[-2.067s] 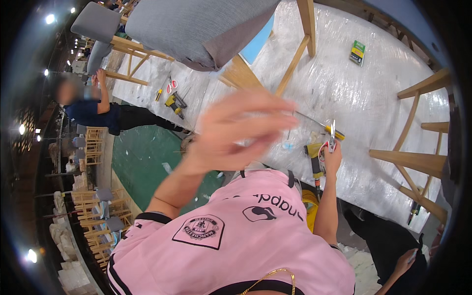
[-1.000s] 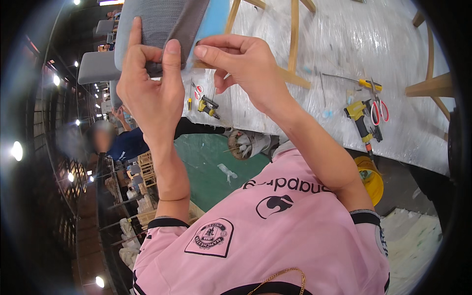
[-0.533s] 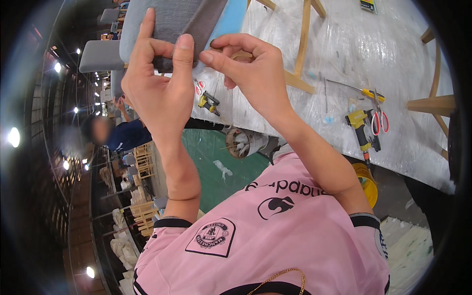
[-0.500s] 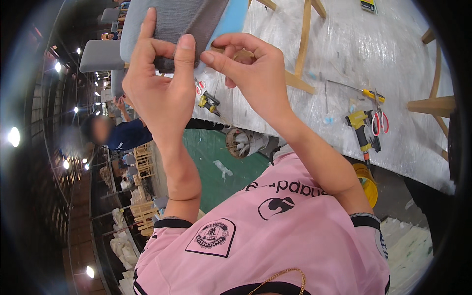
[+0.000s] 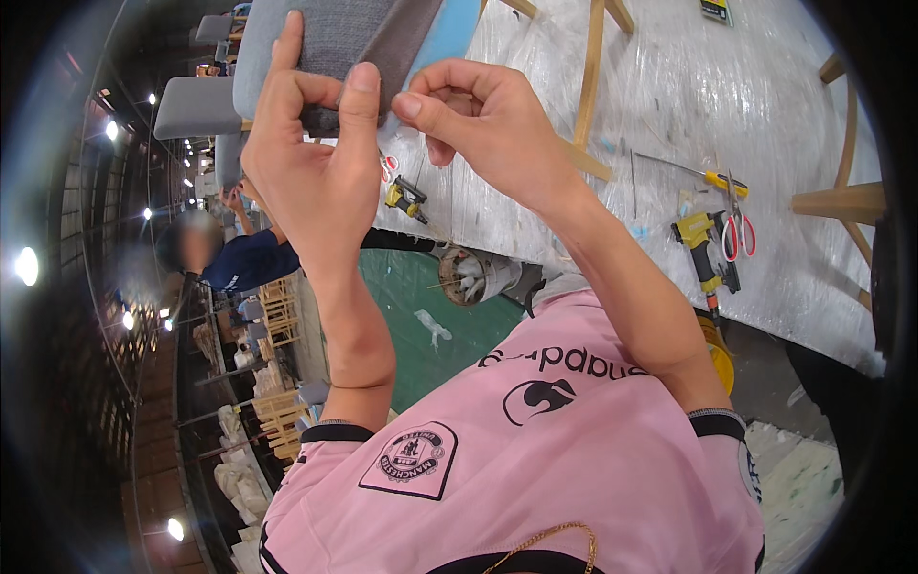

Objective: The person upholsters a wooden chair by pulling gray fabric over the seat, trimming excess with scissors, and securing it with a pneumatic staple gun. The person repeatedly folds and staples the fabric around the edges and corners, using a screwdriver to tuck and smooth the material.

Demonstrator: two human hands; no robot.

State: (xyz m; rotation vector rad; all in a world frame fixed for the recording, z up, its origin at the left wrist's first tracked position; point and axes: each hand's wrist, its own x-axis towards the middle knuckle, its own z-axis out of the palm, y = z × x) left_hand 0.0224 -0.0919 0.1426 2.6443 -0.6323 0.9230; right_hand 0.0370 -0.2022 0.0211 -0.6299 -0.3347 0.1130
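Thumb and fingers spread, the left hand [image 5: 320,158] rests against the grey woven-fabric chair upholstery [image 5: 344,38]; the right hand's [image 5: 400,103] thumb and forefinger press together at its edge, any pinched item indiscernible. Beyond, red-handled metal scissors [image 5: 731,238] touch a yellow-and-black pneumatic stapler [image 5: 703,256] on the plastic-wrapped table [image 5: 688,105].

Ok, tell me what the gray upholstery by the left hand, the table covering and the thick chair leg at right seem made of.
Upholstery: seemingly matte woven fabric, judging by its ribbed texture. Table covering: probably clear plastic film, given its glossy wrinkles. Chair leg: likely wood with a low sheen, from its tan colour.
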